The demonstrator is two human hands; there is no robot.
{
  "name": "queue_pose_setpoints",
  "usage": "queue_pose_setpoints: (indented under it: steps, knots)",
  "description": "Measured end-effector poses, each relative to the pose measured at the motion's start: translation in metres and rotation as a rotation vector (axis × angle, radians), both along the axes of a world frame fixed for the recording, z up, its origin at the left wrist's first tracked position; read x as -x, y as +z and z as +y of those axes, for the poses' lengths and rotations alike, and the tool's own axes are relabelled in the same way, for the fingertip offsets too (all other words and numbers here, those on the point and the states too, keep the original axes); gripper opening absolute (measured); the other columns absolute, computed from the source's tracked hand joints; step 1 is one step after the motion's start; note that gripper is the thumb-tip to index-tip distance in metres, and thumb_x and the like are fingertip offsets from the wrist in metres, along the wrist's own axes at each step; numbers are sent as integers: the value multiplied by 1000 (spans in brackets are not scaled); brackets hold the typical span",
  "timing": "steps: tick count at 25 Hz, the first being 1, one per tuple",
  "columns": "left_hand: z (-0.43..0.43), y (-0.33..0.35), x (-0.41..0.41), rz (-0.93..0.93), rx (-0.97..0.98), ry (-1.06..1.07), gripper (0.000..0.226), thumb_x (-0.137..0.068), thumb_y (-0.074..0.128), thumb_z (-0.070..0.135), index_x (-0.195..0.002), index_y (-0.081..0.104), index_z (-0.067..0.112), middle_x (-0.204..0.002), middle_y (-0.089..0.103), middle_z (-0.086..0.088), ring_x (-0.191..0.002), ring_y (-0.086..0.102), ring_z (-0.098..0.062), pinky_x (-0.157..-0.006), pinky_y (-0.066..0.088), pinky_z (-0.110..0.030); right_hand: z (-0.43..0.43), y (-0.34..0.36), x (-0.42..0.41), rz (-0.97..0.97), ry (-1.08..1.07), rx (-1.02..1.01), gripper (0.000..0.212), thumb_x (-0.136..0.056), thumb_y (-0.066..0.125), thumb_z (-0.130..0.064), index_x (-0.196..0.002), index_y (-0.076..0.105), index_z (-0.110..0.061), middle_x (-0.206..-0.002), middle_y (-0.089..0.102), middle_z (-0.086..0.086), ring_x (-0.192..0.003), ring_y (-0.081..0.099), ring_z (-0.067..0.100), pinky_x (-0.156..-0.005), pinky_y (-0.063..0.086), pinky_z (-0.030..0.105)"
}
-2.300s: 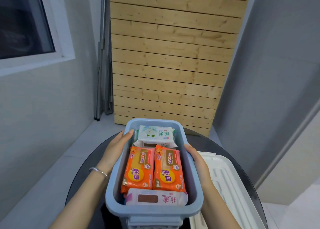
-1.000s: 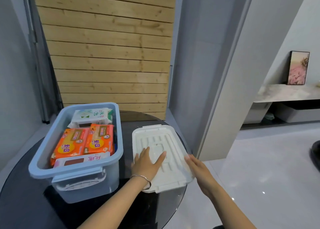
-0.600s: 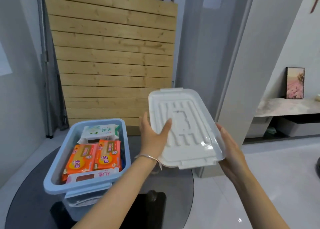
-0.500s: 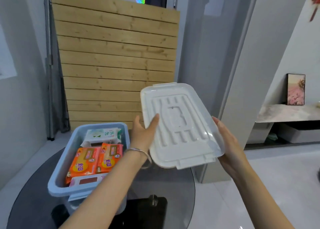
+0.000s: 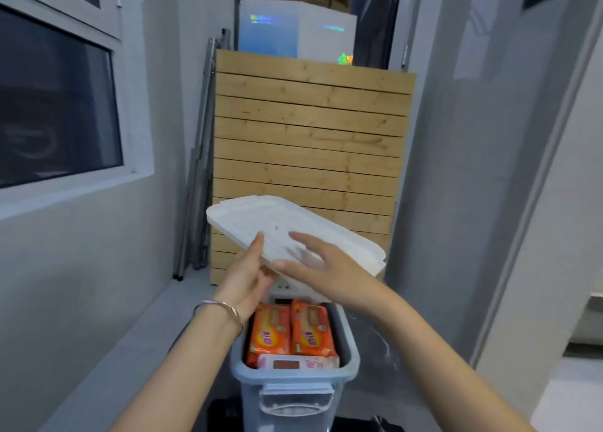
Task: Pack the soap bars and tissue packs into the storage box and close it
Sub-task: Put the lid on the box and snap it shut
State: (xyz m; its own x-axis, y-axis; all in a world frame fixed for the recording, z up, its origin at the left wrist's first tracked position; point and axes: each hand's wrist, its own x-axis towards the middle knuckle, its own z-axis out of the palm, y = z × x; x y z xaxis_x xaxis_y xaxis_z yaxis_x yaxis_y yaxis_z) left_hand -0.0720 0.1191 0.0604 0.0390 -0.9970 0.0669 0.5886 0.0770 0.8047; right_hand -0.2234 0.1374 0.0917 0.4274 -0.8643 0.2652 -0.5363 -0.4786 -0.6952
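The blue storage box (image 5: 354,356) stands low in the middle, open. Inside lie two orange soap packs (image 5: 270,333) (image 5: 311,330) side by side and a pink-and-white tissue pack (image 5: 298,363) at the near end. Another white pack (image 5: 283,285) at the far end is mostly hidden. The white lid (image 5: 261,217) hovers tilted above the box's far half. My left hand (image 5: 243,278) pinches the lid's near edge, thumb on top. My right hand (image 5: 326,268) lies over the lid's top with its fingers straight and spread.
The box sits on a dark round glass table (image 5: 375,346). A wooden slat panel (image 5: 310,131) stands close behind, with boxes (image 5: 293,30) stacked beyond it. A window (image 5: 55,98) and grey wall run along the left, and a grey wall (image 5: 463,170) along the right.
The lid has travelled left from beside the box to above it and now lies flatter. My right hand has shifted from the lid's right edge onto its top. The view has turned left.
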Motion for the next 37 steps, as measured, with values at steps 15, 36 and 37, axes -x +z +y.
queue_pose_setpoints:
  steps: [15, 36, 37]
  knots:
    - [-26, -13, -68, -771, 112, 503, 71, -86, 51, 50, -146, 20, 29, -154, 26, 6, -140, 26, -14, -113, 26, -40, -22, -2, -4, -1053, 156, -515, 36, -94, 50, -16, -129, 57, -18, -119, 70, 12, -100, 71, 30, -79, 59, 45]
    - [-23, -92, -31, -500, -366, 109, 36, -91, 40, 9, -126, 50, 12, -95, 64, -7, -77, 61, -22, -59, 49, -30, -33, -116, 29, -402, -404, -517, 66, -95, 39, -51, -151, 27, -17, -156, 32, 0, -141, 33, 23, -114, 28, 39]
    - [-24, -94, -32, -487, -371, 99, 37, -92, 41, 10, -128, 49, 11, -97, 63, -7, -79, 61, -23, -60, 49, -31, -33, -117, 29, -372, -395, -504, 66, -95, 39, -50, -151, 28, -16, -156, 33, 1, -140, 35, 23, -113, 29, 39]
